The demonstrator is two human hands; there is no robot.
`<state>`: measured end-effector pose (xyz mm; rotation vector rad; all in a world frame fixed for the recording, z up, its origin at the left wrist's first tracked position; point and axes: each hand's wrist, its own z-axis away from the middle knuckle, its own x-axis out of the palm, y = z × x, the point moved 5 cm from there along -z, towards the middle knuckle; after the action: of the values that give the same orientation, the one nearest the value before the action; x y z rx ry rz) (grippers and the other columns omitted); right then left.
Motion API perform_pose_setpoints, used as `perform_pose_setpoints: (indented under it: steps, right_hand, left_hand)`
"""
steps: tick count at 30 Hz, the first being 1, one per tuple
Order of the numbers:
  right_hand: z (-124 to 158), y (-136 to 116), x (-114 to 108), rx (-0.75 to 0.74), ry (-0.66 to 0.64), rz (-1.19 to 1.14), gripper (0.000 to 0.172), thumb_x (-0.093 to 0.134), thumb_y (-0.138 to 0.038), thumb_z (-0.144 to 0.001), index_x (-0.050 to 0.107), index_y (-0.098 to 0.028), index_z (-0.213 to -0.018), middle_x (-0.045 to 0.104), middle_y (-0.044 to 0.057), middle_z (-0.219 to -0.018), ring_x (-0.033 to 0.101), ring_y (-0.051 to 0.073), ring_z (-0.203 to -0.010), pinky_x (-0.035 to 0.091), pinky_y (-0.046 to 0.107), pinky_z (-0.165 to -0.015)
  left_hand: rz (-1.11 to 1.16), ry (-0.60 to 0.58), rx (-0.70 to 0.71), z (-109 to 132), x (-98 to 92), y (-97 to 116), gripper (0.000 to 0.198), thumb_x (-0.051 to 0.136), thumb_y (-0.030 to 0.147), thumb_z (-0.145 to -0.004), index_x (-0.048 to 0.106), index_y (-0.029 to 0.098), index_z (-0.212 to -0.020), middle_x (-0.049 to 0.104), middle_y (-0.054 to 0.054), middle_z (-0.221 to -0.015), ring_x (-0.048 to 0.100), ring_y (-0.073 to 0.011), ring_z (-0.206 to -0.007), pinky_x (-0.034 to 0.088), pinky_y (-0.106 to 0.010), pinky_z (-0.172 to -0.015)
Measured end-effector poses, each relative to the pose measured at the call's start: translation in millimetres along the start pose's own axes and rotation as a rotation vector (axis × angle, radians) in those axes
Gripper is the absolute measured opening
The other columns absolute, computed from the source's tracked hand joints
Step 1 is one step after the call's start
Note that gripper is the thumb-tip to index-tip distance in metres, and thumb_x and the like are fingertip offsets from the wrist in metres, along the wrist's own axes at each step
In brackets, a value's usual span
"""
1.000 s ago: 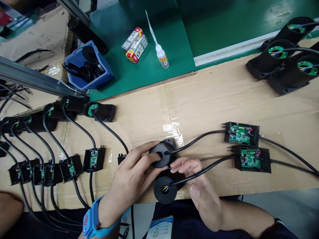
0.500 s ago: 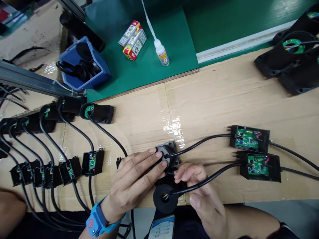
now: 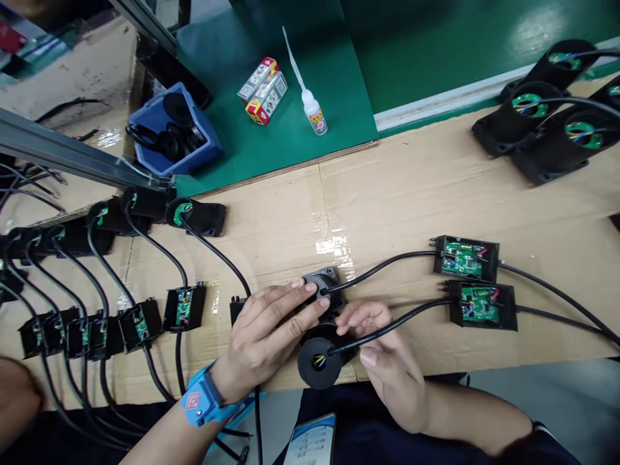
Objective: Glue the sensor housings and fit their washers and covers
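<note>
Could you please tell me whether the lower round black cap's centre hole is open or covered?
Open: in the lower round black cap, thin yellow wires show through its centre.

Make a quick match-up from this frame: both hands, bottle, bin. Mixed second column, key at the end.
Things
1. left hand
2. right hand
3. bottle
4. bin

Descriptions
A. blue, with black parts inside
B. partly curled, a black cable crossing in front of it
C. white, with a long thin nozzle
D. fingers spread over the upper round cap

Pairs: 1-D, 2-B, 3-C, 4-A
</note>
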<state>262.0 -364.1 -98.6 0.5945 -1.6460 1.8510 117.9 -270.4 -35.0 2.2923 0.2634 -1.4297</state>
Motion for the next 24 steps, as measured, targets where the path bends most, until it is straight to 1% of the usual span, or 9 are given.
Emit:
perform_pose_setpoints:
  steps: [3,5,7,10,14,16,18,20,24]
  right_hand:
    - [0,1,-2,0.035,-0.002,0.109,0.030,0.053,-0.021,-0.088,0.057,-0.027,-0.117,0.055,0.005,-0.116,0.053,0.022,-0.115,0.046,0.037,-0.105]
    - [-1,-5,-5,0.076,-0.012,0.246,0.038,0.051,-0.015,-0.082,0.056,-0.026,-0.118,0.055,0.005,-0.115,0.054,0.022,-0.115,0.047,0.040,-0.106]
    - [-3,-17,-6,0.093,-0.041,0.412,0.047,0.049,-0.012,-0.080,0.054,-0.025,-0.125,0.056,0.007,-0.120,0.054,0.022,-0.120,0.045,0.044,-0.111]
    - [-8,-38,-8,0.071,-0.130,0.680,0.065,0.055,-0.013,-0.081,0.043,-0.025,-0.145,0.049,0.011,-0.146,0.046,0.025,-0.140,0.036,0.052,-0.122]
    - [-31,-54,-10,-0.062,-0.262,1.026,0.099,0.072,-0.025,-0.080,0.017,-0.020,-0.162,0.020,0.018,-0.170,0.020,0.032,-0.159,0.023,0.058,-0.130]
    - [-47,-55,-11,-0.187,-0.323,1.179,0.107,0.077,-0.032,-0.081,0.011,-0.018,-0.164,0.017,0.021,-0.171,0.015,0.036,-0.161,0.023,0.061,-0.130]
    - [-58,-57,-9,-0.353,-0.386,1.264,0.106,0.077,-0.036,-0.083,0.011,-0.018,-0.164,0.023,0.023,-0.169,0.019,0.037,-0.160,0.026,0.063,-0.128]
    - [-62,-59,-8,-0.459,-0.445,1.289,0.098,0.071,-0.034,-0.089,0.010,-0.018,-0.165,0.030,0.024,-0.167,0.028,0.037,-0.157,0.031,0.063,-0.126]
    - [-53,-66,-8,-0.422,-0.512,1.319,0.091,0.066,-0.028,-0.092,0.014,-0.019,-0.166,0.035,0.023,-0.165,0.041,0.035,-0.152,0.042,0.057,-0.122]
  left_hand:
    - [-0.013,0.005,-0.046,-4,6.2,-2,0.035,0.069,0.013,-0.094,0.068,0.021,-0.128,0.063,-0.015,-0.136,0.061,-0.0298,-0.132,0.057,-0.045,-0.105]
    - [0.015,-0.023,-0.090,-7,12.4,-5,0.033,0.068,0.022,-0.097,0.066,0.023,-0.130,0.059,-0.016,-0.141,0.061,-0.0308,-0.133,0.059,-0.045,-0.102]
    - [0.096,-0.039,-0.145,-13,17.2,-9,0.033,0.064,0.028,-0.100,0.064,0.024,-0.132,0.064,-0.014,-0.134,0.067,-0.0257,-0.123,0.062,-0.039,-0.096]
    - [0.224,-0.007,-0.221,-27,16.5,-14,0.029,0.062,0.029,-0.100,0.066,0.025,-0.129,0.072,-0.008,-0.117,0.072,-0.0204,-0.108,0.062,-0.033,-0.092]
    - [0.551,0.155,-0.367,-42,1.4,-18,0.024,0.059,0.030,-0.100,0.067,0.024,-0.121,0.073,-0.008,-0.114,0.072,-0.0221,-0.106,0.061,-0.033,-0.090]
    - [0.718,0.276,-0.420,-45,-7.6,-16,0.025,0.056,0.039,-0.100,0.067,0.023,-0.115,0.073,-0.010,-0.110,0.073,-0.0233,-0.099,0.061,-0.033,-0.083]
    - [0.782,0.324,-0.406,-45,-13.4,-8,0.031,0.051,0.049,-0.101,0.063,0.023,-0.112,0.072,-0.010,-0.102,0.073,-0.0229,-0.088,0.061,-0.032,-0.072]
    - [0.897,0.294,-0.365,-44,-13.6,3,0.032,0.047,0.054,-0.102,0.058,0.025,-0.111,0.072,-0.009,-0.099,0.073,-0.0226,-0.082,0.060,-0.033,-0.066]
    - [1.156,0.230,-0.295,-39,-10.8,22,0.030,0.050,0.057,-0.099,0.053,0.028,-0.106,0.072,-0.010,-0.105,0.073,-0.0259,-0.088,0.059,-0.039,-0.070]
